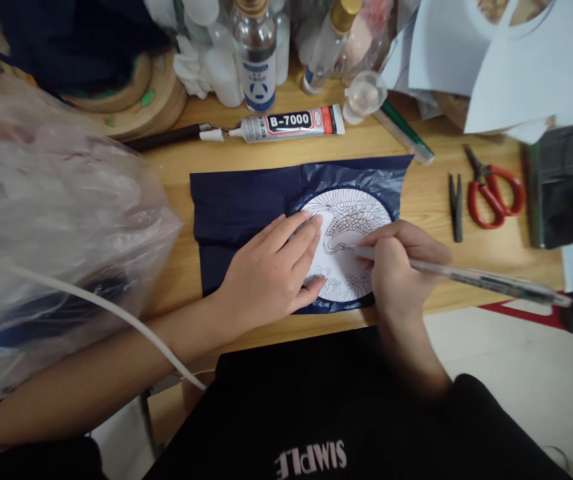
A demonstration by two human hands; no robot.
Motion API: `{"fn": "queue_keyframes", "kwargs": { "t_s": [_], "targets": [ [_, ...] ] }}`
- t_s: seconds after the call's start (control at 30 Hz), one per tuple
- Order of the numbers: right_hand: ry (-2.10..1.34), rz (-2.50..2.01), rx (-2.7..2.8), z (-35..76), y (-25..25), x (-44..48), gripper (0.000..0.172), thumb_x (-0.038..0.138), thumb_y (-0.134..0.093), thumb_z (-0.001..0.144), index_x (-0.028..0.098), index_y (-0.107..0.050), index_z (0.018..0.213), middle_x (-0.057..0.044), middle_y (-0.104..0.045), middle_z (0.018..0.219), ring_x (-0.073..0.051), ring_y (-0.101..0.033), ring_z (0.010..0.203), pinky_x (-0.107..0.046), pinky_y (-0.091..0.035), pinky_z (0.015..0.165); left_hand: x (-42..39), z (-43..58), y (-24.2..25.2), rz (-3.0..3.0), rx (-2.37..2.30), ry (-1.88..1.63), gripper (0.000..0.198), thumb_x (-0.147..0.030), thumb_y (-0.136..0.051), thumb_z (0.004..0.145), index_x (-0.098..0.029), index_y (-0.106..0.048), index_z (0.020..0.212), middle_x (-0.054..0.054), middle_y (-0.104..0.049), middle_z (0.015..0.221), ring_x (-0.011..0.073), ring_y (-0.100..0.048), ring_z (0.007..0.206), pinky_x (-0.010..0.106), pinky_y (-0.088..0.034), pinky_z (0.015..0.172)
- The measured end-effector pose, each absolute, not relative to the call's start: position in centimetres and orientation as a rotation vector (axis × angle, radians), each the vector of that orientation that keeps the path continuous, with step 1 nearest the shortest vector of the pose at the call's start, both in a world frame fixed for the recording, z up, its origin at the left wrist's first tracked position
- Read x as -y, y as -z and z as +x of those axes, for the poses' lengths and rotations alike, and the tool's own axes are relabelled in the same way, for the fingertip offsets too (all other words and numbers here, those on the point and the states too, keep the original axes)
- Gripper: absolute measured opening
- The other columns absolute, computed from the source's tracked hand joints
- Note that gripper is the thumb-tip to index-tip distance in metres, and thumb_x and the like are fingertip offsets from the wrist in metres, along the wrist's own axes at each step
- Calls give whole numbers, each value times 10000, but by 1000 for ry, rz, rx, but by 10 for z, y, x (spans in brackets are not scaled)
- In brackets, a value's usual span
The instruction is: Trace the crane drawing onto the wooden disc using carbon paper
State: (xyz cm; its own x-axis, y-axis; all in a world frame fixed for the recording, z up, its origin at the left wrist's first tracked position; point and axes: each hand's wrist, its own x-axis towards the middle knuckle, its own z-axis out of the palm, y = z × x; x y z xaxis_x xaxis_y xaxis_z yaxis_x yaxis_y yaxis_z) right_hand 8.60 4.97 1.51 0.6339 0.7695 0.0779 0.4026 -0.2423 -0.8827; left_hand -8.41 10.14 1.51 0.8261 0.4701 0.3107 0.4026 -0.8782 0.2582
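A round white paper with a line drawing of a crane [347, 230] lies on a dark blue sheet [246, 207] on the wooden table [181, 267]. My left hand [271, 270] rests flat on the left part of the drawing and the blue sheet, fingers stretched out. My right hand [399, 267] is closed around a clear pen [471, 277], whose tip touches the drawing near its middle. The pen's long barrel sticks out to the right past the table edge.
A B-7000 glue tube [289, 124], bottles [256, 53] and a small clear cup [364, 97] stand at the back. Red scissors [494, 190], dark tweezers [456, 207] and a dark block [556, 187] lie right. A bulky plastic bag [51, 227] fills the left, with a white cable [116, 313].
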Motion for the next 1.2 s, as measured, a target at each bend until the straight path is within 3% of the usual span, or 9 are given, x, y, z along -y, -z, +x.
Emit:
{"fn": "queue_keyframes", "kwargs": {
  "t_s": [1.2],
  "targets": [
    [-435, -1825, 919, 87, -14, -48, 212, 119, -463, 642, 190, -623, 521, 44, -574, 466, -95, -532, 398, -224, -411, 384, -102, -83, -17, 2882, -682, -580, 456, -320, -584, 874, 37, -615, 1157, 177, -625, 1272, 308, -590, 1176, 415, -524, 990]
  ]
}}
